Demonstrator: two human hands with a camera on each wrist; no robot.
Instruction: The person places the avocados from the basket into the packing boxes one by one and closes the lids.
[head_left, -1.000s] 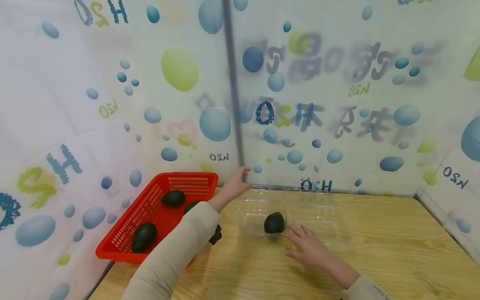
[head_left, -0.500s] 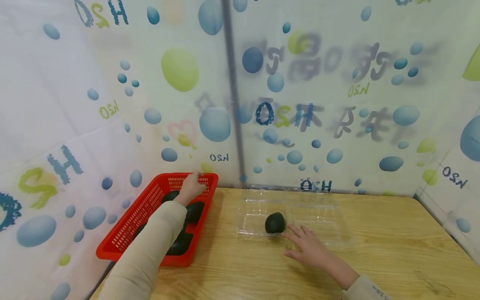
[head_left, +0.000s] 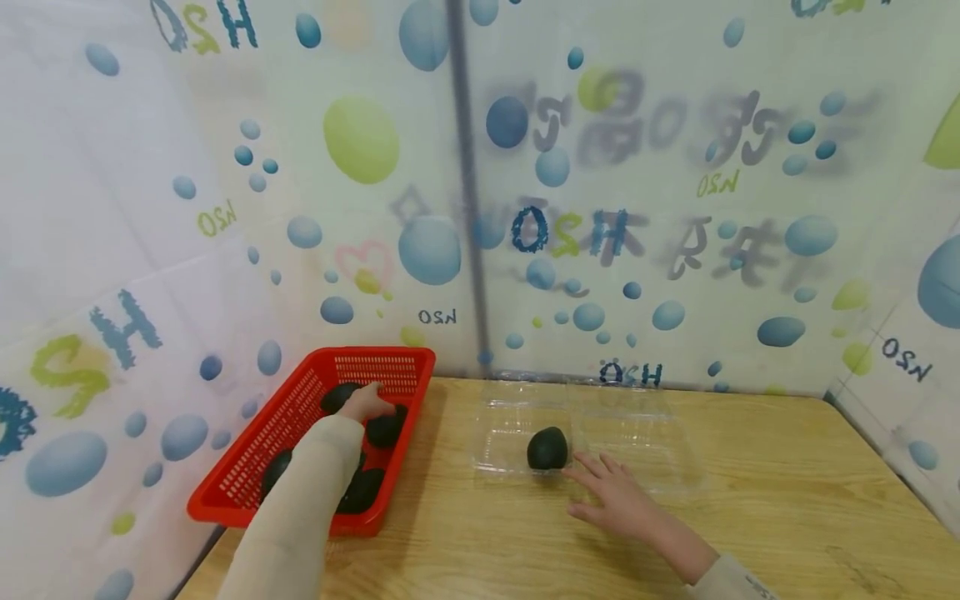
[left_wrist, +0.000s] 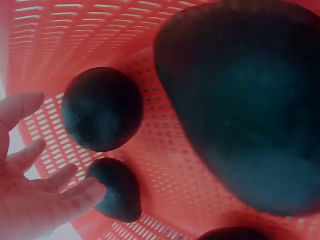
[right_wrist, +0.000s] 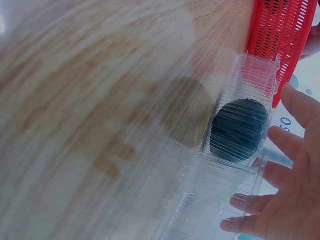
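My left hand (head_left: 366, 403) reaches down into a red basket (head_left: 351, 524) holding several dark green avocados. Its fingers are spread and hold nothing. In the left wrist view that hand (left_wrist: 47, 197) overlaps one avocado (left_wrist: 115, 190), with a rounder avocado (left_wrist: 102, 109) beside it. A large avocado (left_wrist: 240, 110) fills the right of that view. My right hand (head_left: 618, 497), fingers extended, rests at the near edge of a clear plastic container (head_left: 633, 442). A single avocado (head_left: 547, 448) sits in the container's left half, beside the right fingertips.
Basket and container stand on a wooden table (head_left: 795, 492), the basket at the left. Behind them hangs a pale curtain (head_left: 667, 350) with blue and green spots. Another curtain panel (head_left: 112, 225) hangs along the left side.
My left hand has moved left from beside the container to over the basket, then lowered into it. The right hand and the avocado in the container stay in place.
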